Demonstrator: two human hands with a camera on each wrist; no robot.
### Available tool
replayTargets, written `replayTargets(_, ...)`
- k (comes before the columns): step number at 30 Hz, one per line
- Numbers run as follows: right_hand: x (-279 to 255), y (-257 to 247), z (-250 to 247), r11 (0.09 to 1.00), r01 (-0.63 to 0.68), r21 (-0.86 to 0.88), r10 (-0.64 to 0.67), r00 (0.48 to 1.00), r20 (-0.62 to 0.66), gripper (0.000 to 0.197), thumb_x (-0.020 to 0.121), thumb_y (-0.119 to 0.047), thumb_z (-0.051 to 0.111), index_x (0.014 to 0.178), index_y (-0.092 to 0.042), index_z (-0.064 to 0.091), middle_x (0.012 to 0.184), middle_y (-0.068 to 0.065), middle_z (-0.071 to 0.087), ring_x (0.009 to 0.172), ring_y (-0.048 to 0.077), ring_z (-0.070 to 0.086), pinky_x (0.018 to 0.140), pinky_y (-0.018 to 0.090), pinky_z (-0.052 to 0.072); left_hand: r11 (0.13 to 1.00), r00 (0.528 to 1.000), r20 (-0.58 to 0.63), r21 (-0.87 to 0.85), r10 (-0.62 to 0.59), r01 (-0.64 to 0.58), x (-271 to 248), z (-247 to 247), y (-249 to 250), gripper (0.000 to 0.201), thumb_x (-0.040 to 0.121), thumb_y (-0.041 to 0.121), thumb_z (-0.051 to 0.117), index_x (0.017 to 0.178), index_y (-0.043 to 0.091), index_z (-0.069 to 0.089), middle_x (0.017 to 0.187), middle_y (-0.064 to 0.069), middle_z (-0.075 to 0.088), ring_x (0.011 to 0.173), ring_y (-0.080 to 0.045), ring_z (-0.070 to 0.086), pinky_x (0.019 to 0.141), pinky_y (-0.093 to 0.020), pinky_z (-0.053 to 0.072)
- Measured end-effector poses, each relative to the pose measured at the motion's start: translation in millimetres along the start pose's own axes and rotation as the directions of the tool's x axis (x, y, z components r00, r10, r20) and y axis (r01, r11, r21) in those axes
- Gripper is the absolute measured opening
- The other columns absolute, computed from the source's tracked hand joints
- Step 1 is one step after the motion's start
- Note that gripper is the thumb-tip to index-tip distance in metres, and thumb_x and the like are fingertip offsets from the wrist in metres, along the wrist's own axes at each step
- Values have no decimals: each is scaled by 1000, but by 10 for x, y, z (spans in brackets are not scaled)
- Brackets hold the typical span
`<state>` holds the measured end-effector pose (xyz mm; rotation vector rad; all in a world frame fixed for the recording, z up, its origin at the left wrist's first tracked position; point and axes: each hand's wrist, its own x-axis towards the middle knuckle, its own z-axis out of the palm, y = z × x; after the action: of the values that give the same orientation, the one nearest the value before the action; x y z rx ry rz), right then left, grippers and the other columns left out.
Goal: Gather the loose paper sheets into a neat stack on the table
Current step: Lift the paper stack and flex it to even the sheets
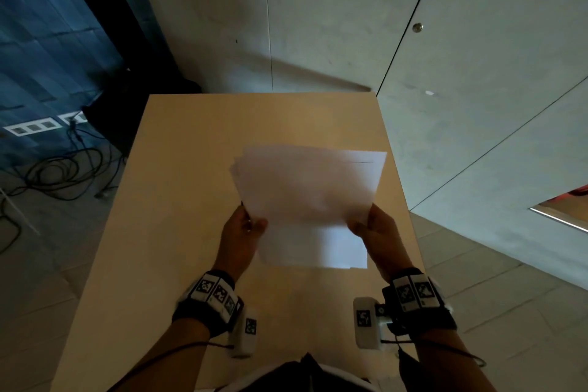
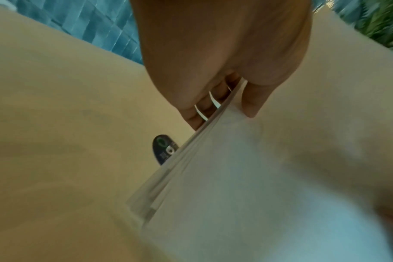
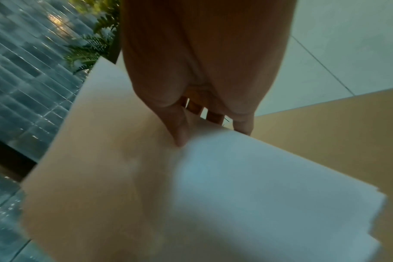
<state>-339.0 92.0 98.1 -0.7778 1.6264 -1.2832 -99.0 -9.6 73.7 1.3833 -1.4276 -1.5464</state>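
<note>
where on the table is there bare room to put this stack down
Bare wood shows on the table left of the paper stack, from the left hand to the far edge, and beyond the stack. The stack, held by both hands, right hand included, overhangs the right edge, so that side is crowded.

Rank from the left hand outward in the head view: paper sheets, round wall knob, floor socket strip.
1. paper sheets, gripped in the left hand, with the right hand.
2. floor socket strip, far left.
3. round wall knob, upper right.
</note>
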Motion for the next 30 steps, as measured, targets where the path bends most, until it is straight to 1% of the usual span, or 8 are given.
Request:
replayTargets(7, 56, -14, 165, 996, 66, 64, -57, 988, -141, 40, 89, 4, 58, 103, -32, 69, 103, -10, 76, 106, 17, 69, 95, 34, 52, 983, 983, -34, 44, 180, -178, 72, 4, 149, 52, 93, 10, 53, 133, 41, 41, 132, 6, 56, 123, -13, 53, 101, -31, 45)
replayTargets(11, 51, 126, 244, 999, 35, 31, -29, 984, -175, 39, 90, 3, 55, 114, -27, 64, 112, -2, 72, 111, 22, 66, 101, 44, 51, 988, 990, -54, 88, 129, -124, 68, 37, 32, 55, 93, 12, 51, 141, 33, 36, 137, 3, 53, 125, -17, 51, 104, -39, 45)
replayTargets(14, 42, 188, 272, 1000, 12, -9, -14, 983, -181, 46, 88, 3, 52, 125, -25, 59, 119, 2, 69, 115, 23, 64, 103, 47, 50, 992, 992, -64, 77, 108, -103, 68, 85, 7, 56, 93, 11, 51, 144, 27, 33, 136, 1, 53, 123, -18, 52, 101, -34, 45)
replayTargets(18, 12, 232, 296, 1000, -6, -15, 3, 980, -198, 46, 89, 5, 50, 122, -25, 59, 117, 1, 70, 113, 24, 64, 101, 47, 51, 993, 993, -87, 101, 74, -65, 101, 120, -5, 56, 94, 13, 50, 146, 17, 29, 138, -8, 51, 124, -25, 51, 98, -31, 44)
replayTargets(20, -18, 236, 295, 1000, 4, 9, -2, 977, -214, 41, 91, 4, 51, 120, -23, 60, 113, -2, 70, 110, 20, 66, 100, 43, 52, 990, 989, -91, 89, 114, -106, 67, 112, 11, 55, 95, 12, 50, 145, 22, 30, 134, -3, 53, 121, -21, 53, 98, -32, 45)
replayTargets(24, -23, 207, 285, 999, 37, 12, -33, 970, -240, 32, 95, -1, 52, 116, -23, 62, 106, -9, 71, 98, 1, 67, 92, 33, 54, 978, 978, -83, 100, 192, -184, -10, 84, 54, 53, 96, 14, 49, 145, 23, 30, 133, 6, 49, 123, -14, 49, 102, -31, 41)
replayTargets(28, 19, 252, 293, 999, 34, -19, -38, 971, -236, 33, 94, -7, 54, 114, -32, 63, 108, -9, 71, 106, 13, 67, 95, 37, 54, 974, 978, -84, 138, 191, -178, 2, 67, 57, 54, 96, 13, 48, 146, 19, 29, 130, 5, 50, 120, -13, 50, 101, -31, 42)
replayTargets(30, 27, 281, 294, 1000, 14, -24, -19, 972, -234, 32, 94, -8, 55, 119, -28, 62, 112, -9, 70, 109, 14, 66, 99, 41, 53, 972, 980, -74, 162, 185, -171, 12, 67, 59, 56, 96, 12, 48, 148, 17, 26, 129, 5, 50, 119, -12, 49, 100, -28, 42)
